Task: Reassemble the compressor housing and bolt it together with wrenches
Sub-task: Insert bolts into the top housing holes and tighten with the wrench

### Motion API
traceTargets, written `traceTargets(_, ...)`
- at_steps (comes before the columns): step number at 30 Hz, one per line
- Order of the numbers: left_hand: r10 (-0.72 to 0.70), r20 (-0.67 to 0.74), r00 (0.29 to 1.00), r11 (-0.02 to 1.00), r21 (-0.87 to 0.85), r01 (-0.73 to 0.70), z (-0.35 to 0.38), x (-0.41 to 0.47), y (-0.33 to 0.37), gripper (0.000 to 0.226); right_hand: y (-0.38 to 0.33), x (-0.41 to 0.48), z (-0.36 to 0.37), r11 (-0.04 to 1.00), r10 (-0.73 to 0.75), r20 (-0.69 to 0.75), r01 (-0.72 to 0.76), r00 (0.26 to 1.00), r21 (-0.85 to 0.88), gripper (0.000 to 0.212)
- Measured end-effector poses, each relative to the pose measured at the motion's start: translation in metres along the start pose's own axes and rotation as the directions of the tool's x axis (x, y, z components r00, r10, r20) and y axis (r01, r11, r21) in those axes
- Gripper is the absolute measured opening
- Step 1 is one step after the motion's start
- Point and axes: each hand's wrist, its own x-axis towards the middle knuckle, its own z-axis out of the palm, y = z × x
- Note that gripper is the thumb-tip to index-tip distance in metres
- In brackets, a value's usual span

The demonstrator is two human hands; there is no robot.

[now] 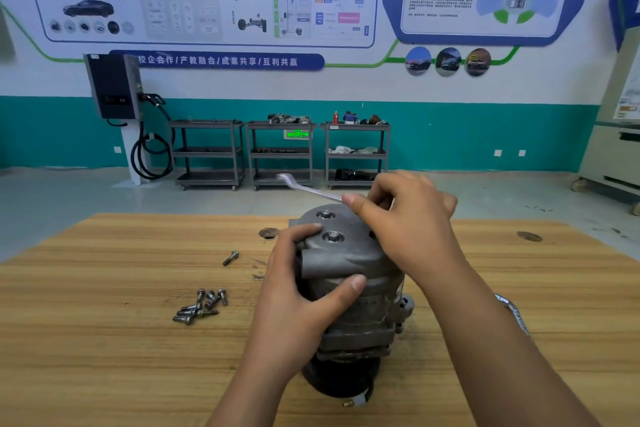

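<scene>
The grey cast-metal compressor housing (349, 253) stands on its dark pulley end in the middle of the light wooden surface (104, 288), with the flat end cover facing up to me, so the bolt holes are easy to reach from above. My left grip (304, 288) is wrapped around the upper body, thumb on the near side and fingers over the far edge of the cover; I hold it like this so the housing does not turn when force comes on the tool. My right grip (408, 218) is closed on a slim silver wrench (308, 189), whose free end points up and away to the left. The working end is hidden under my fingers, so I cannot tell if it already sits on a bolt; probably it is at the right side of the cover. Two hex bolts (325, 214) are already seated in the cover. A small heap of loose steel bolts (201, 307) lies on the surface to the left, near enough to pick one by one, and one single bolt (230, 257) lies apart from them. I judge the bolting is in its early part.
</scene>
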Motion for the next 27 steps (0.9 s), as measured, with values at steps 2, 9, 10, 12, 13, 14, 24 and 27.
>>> traceTargets(2, -0.008, 0.003, 1.0, 1.0, -0.004, 0.008, 0.001, 0.0, 0.0, 0.059, 0.004, 0.005, 0.004, 0.986, 0.164, 0.088, -0.166, 0.983, 0.025, 0.032)
traceTargets(9, -0.016, 0.006, 1.0, 1.0, -0.019, 0.016, -0.001, -0.001, 0.0, 0.061, 0.02, -0.001, 0.0, 0.638, 0.443, 0.369, -0.576, 0.817, 0.511, 0.02)
traceTargets(10, -0.016, 0.005, 1.0, 1.0, -0.017, 0.016, -0.001, -0.001, 0.001, 0.061, 0.023, -0.003, 0.0, 0.562, 0.474, 0.347, -0.582, 0.809, 0.588, 0.021)
traceTargets(12, -0.01, 0.0, 1.0, 1.0, 0.004, 0.01, 0.0, 0.0, 0.001, 0.061, 0.025, -0.01, 0.005, 0.381, 0.541, 0.282, -0.53, 0.793, 0.758, 0.031)
traceTargets(13, -0.003, -0.002, 1.0, 1.0, 0.014, 0.003, 0.0, 0.0, 0.001, 0.06, 0.024, -0.015, 0.008, 0.298, 0.567, 0.23, -0.458, 0.791, 0.838, 0.032)
traceTargets(14, 0.004, -0.005, 1.0, 1.0, 0.02, -0.004, 0.0, 0.0, 0.001, 0.059, 0.021, -0.02, 0.01, 0.248, 0.578, 0.16, -0.359, 0.8, 0.9, 0.03)
traceTargets(24, 0.003, -0.013, 1.0, 1.0, -0.007, -0.003, 0.001, 0.0, 0.002, 0.06, 0.013, -0.065, 0.025, 0.647, 0.291, -0.353, 0.089, 0.889, 0.758, 0.015)
traceTargets(27, -0.015, -0.017, 1.0, 1.0, 0.013, 0.016, 0.001, 0.0, 0.002, 0.06, 0.015, -0.065, 0.018, 0.787, 0.192, -0.446, 0.134, 0.874, 0.602, 0.007)
